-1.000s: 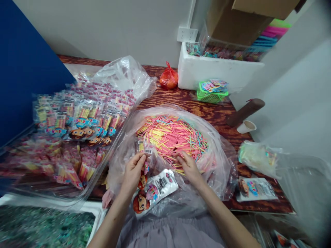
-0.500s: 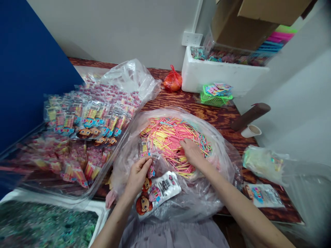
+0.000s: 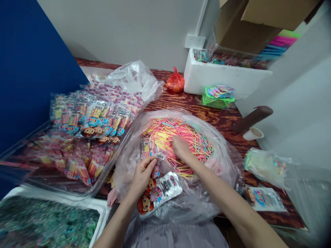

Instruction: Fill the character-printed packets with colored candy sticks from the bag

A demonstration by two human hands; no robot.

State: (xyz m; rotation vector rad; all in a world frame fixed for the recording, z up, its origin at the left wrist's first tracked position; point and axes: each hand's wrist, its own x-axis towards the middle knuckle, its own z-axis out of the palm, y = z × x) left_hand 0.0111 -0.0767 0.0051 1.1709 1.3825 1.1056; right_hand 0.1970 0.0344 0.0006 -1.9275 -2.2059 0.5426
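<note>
My left hand [image 3: 141,174] pinches a small printed plastic pouch [image 3: 156,171] by its edge, thumb against fingers. Just beyond it lies another clear pouch [image 3: 147,146] with coloured sticks inside. My right hand [image 3: 181,148] reaches into a heap of thin pink, yellow and blue sticks [image 3: 192,137]. Its fingers are curled together and point down; whatever they grip is hidden. A large clear plastic bag [image 3: 222,148] surrounds the heap. Silver pouches with a cartoon face [image 3: 169,187] rest on the bag's near side, below my hands.
Filled pouches [image 3: 95,113] pile up at left beside a clear tray [image 3: 103,172]. A white foam box [image 3: 103,210] stands front left. Behind are a red bag of round fruit [image 3: 175,82], a green basket [image 3: 216,101] and a foam box [image 3: 224,77]. A paper cup [image 3: 252,134] stands right.
My right hand has moved left across the stick heap. My left hand keeps its hold on the pouch. The whole view has shifted slightly.
</note>
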